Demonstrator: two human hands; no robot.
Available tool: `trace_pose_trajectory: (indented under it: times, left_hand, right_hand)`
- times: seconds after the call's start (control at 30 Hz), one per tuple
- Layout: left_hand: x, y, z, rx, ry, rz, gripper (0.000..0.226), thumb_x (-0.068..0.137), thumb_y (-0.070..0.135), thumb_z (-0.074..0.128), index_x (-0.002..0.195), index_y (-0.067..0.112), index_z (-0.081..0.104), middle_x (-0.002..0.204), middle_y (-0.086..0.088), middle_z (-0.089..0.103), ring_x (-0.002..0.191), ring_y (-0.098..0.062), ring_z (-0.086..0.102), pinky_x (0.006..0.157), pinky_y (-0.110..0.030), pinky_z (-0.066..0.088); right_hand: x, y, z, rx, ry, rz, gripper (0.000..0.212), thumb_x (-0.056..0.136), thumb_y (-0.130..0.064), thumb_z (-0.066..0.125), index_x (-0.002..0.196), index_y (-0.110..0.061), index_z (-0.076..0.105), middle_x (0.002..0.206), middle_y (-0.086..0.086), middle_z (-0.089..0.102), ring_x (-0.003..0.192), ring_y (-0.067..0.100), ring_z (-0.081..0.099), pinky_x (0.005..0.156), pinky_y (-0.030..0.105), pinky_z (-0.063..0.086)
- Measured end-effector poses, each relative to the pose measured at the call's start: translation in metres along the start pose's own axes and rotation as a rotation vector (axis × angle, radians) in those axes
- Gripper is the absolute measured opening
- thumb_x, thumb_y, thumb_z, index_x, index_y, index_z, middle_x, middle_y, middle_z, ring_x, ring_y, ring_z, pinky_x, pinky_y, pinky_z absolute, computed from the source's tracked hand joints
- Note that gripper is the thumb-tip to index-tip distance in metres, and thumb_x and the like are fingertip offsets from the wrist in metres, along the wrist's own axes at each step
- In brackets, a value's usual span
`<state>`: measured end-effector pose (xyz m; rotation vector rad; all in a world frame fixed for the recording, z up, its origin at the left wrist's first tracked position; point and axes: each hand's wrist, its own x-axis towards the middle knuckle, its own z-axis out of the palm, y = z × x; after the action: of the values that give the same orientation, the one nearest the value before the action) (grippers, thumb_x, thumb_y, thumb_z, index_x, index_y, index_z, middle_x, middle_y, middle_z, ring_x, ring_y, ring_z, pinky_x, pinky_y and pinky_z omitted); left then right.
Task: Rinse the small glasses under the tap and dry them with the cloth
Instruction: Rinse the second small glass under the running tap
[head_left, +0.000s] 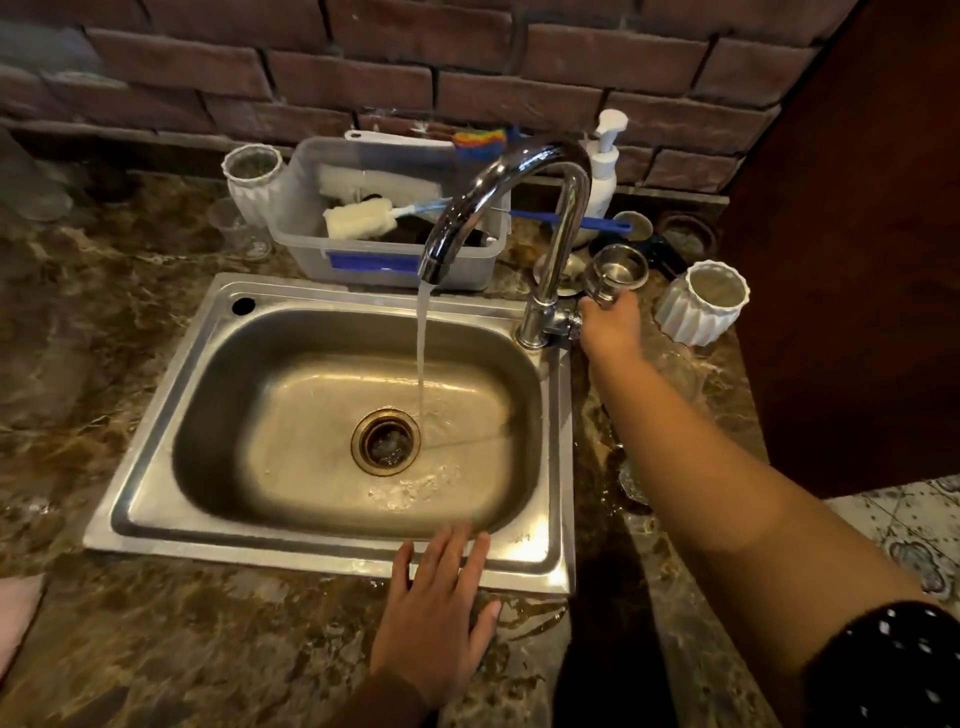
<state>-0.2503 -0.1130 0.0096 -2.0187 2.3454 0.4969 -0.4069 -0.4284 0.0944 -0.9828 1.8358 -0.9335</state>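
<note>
Right hand (610, 325) closed on the tap handle (574, 323), water (422, 353) running into the sink (332, 545), left hand (441, 597) flat on the worktop (208, 649), fingers (465, 545) apart.

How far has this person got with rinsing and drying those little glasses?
Barely started. Done: the tap is running into the sink. In hand: the right hand is at the tap's handle, and the left hand lies flat on the sink's front edge, holding nothing. Left: a small glass stands untouched on the counter; none is under the water, and no drying has begun.
</note>
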Motion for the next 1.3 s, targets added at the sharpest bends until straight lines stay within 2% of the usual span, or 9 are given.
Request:
trace_pose_trajectory:
  times: [0.27,0.43,0.57,0.67,0.73,0.9,1.0,1.17,1.3]
  left_hand:
    - [0.002,-0.002,-0.003,-0.015,-0.036,0.008,0.068,0.087,0.062,0.051,0.142,0.023,0.059,0.145,-0.003,0.061,0.131,-0.024,0.060,0.108,-0.052,0.028]
    - [0.003,-0.001,-0.006,0.001,-0.054,0.004,0.069,0.086,0.062,0.050,0.140,0.021,0.061,0.141,-0.004,0.064,0.127,-0.026,0.063,0.106,-0.052,0.030]
    - [0.004,0.001,-0.009,0.028,-0.060,0.002,0.069,0.086,0.061,0.049,0.140,0.020,0.062,0.139,-0.005,0.065,0.126,-0.026,0.064,0.105,-0.052,0.030]
    - [0.004,0.002,-0.013,0.041,-0.079,-0.005,0.070,0.086,0.061,0.047,0.140,0.020,0.063,0.139,-0.005,0.065,0.126,-0.026,0.064,0.104,-0.053,0.031]
    - [0.004,0.002,-0.013,0.047,-0.087,-0.003,0.070,0.086,0.061,0.047,0.140,0.020,0.062,0.140,-0.005,0.065,0.127,-0.026,0.063,0.104,-0.053,0.031]
    - [0.003,0.001,-0.009,0.060,-0.069,0.004,0.070,0.086,0.060,0.047,0.141,0.019,0.061,0.140,-0.005,0.064,0.128,-0.027,0.063,0.104,-0.055,0.031]
    - [0.003,0.001,-0.006,0.076,-0.049,0.014,0.069,0.088,0.059,0.047,0.143,0.019,0.059,0.141,-0.006,0.063,0.130,-0.027,0.061,0.107,-0.055,0.029]
    - [0.002,0.000,0.001,0.046,-0.017,0.025,0.067,0.091,0.056,0.047,0.146,0.018,0.055,0.143,-0.005,0.062,0.131,-0.027,0.060,0.107,-0.054,0.028]
    - [0.001,0.000,0.005,0.038,-0.002,0.027,0.066,0.094,0.055,0.046,0.148,0.018,0.051,0.145,-0.006,0.060,0.134,-0.027,0.057,0.109,-0.054,0.027]
  right_hand:
    - [0.016,0.017,0.028,0.222,0.032,0.043,0.059,0.100,-0.006,0.053,0.152,-0.026,0.035,0.148,0.009,0.049,0.130,0.023,0.051,0.111,0.041,0.043]
    - [0.020,0.032,0.036,0.251,0.035,0.028,0.066,0.101,-0.003,0.049,0.156,-0.031,0.027,0.116,-0.004,0.053,0.100,0.011,0.055,0.095,0.030,0.045]
    - [0.021,0.036,0.038,0.186,0.040,-0.010,0.063,0.103,-0.008,0.046,0.157,-0.032,0.024,0.122,-0.005,0.049,0.108,0.010,0.049,0.094,0.027,0.038]
    - [0.021,0.037,0.035,0.079,0.012,-0.066,0.061,0.105,-0.011,0.045,0.158,-0.031,0.021,0.148,0.004,0.046,0.129,0.017,0.044,0.103,0.030,0.034]
    - [0.021,0.036,0.033,0.042,-0.008,-0.083,0.062,0.105,-0.011,0.045,0.158,-0.031,0.020,0.154,0.007,0.042,0.138,0.022,0.042,0.110,0.034,0.033]
    - [0.024,0.037,0.028,0.031,-0.071,-0.102,0.063,0.105,-0.009,0.044,0.158,-0.030,0.017,0.152,0.005,0.044,0.133,0.015,0.043,0.104,0.026,0.030]
    - [0.025,0.036,0.029,0.023,-0.064,-0.091,0.064,0.104,-0.008,0.044,0.158,-0.031,0.018,0.154,0.006,0.043,0.137,0.021,0.043,0.113,0.034,0.034]
    - [0.020,0.031,0.030,-0.035,-0.023,-0.093,0.066,0.103,-0.006,0.042,0.158,-0.032,0.017,0.148,0.010,0.048,0.132,0.026,0.048,0.107,0.038,0.038]
    - [0.016,0.026,0.026,-0.154,-0.033,-0.129,0.075,0.097,0.003,0.045,0.159,-0.026,0.015,0.154,0.010,0.042,0.139,0.027,0.044,0.114,0.041,0.037]
